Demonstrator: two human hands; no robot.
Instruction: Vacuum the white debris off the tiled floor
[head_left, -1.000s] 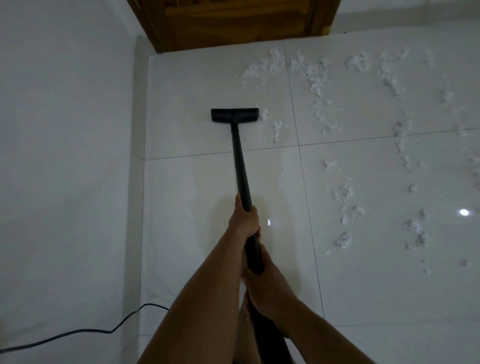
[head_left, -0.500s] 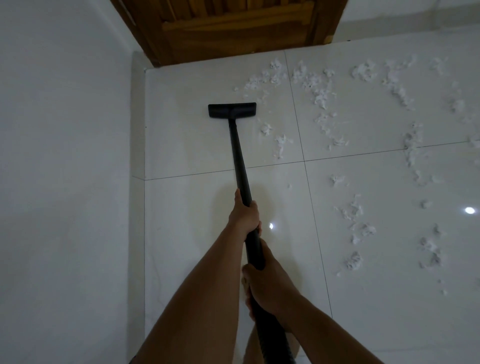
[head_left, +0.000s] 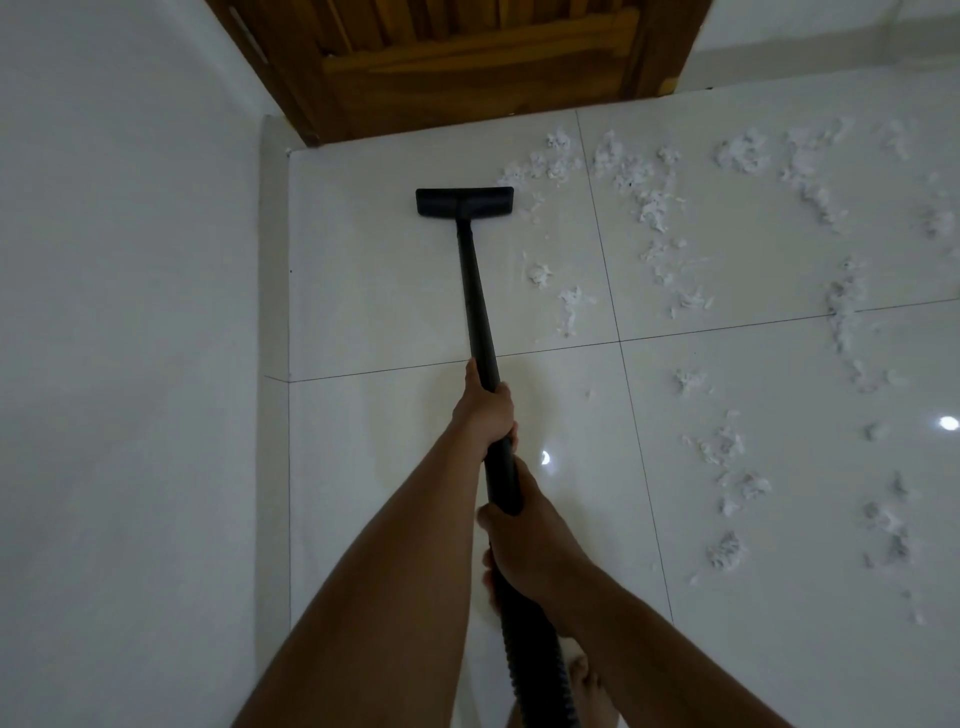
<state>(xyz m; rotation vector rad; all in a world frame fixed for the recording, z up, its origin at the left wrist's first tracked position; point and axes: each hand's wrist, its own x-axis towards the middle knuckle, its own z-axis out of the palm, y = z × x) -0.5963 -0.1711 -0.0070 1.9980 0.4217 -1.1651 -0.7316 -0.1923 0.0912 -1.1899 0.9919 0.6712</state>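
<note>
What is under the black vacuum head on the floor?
The vacuum head rests on the tiled floor, so whatever is beneath it is hidden. White debris shows just beyond its right end.

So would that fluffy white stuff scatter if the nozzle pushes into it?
Probably. The shredded white debris lies in loose, wispy tufts, so it looks very light and likely to drift or break apart. On the glossy tiled floor it should slide easily ahead of the flat black vacuum nozzle.
</note>
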